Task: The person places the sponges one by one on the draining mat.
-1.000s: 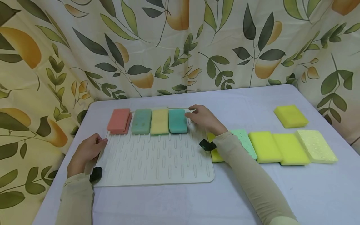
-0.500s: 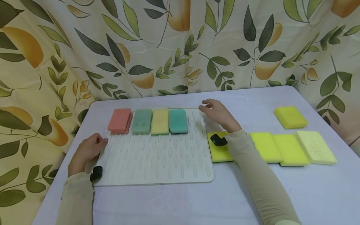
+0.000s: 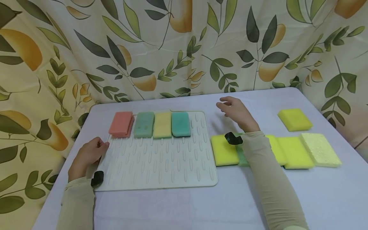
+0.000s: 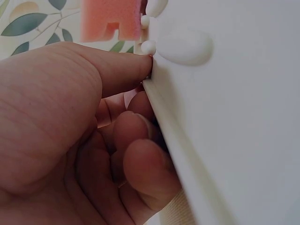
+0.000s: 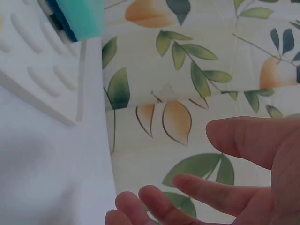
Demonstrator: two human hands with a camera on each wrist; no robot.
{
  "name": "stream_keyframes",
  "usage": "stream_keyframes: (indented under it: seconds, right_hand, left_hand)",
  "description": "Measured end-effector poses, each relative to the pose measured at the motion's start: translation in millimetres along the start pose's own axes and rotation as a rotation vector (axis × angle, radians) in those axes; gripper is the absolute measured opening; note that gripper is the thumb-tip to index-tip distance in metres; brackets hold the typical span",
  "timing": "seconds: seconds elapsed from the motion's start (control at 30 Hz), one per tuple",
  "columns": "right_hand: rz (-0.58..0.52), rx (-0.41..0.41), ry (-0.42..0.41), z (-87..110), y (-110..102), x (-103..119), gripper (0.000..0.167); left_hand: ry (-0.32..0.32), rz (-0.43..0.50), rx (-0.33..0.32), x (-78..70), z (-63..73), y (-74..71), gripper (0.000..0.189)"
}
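Observation:
My left hand [image 3: 88,156] holds the left edge of a white ridged drain tray [image 3: 161,166]; in the left wrist view the thumb meets the tray's rim and the other fingers bend below it. Along the tray's far side stands a row of sponges: a pink sponge [image 3: 120,124], a dull green sponge [image 3: 144,125], a pale yellow sponge [image 3: 162,124] and a teal sponge [image 3: 181,124]. Beyond the tray's far right corner, my right hand [image 3: 239,112] hovers with nothing in it, fingers apart and loosely bent, also seen in the right wrist view.
Right of the tray lie a yellow sponge [image 3: 224,150], a green sponge [image 3: 242,157] partly behind the right sleeve, another yellow sponge [image 3: 296,152] and a pale speckled sponge [image 3: 321,150]. A thicker yellow sponge [image 3: 295,120] lies behind them. Patterned cloth [image 3: 172,48] hangs behind the table.
My right hand has left the teal sponge's side and moved right, past the tray's edge. The left hand, the tray and its sponges stay where they were.

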State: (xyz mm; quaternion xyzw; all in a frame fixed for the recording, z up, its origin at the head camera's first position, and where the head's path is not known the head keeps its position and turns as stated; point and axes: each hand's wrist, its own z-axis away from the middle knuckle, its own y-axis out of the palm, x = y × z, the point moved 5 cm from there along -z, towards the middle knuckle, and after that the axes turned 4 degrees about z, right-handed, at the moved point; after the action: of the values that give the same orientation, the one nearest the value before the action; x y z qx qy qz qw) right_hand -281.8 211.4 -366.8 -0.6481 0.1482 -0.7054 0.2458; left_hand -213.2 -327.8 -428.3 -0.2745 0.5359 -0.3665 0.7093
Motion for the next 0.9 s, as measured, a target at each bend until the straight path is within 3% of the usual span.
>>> stream_keyframes:
  seconds: [0.4,0.9]
  right_hand:
    - [-0.076,-0.062,0.051,9.8,-31.7,-11.1,0.069]
    - [-0.118,-0.265,0.153,30.7,-89.6,-45.9,0.075]
  left_hand:
    - [-0.006,-0.001,-0.005,3.0,-1.8,0.9,0.034]
    - [-0.034,0.010,0.004,4.6,-1.6,1.3,0.035]
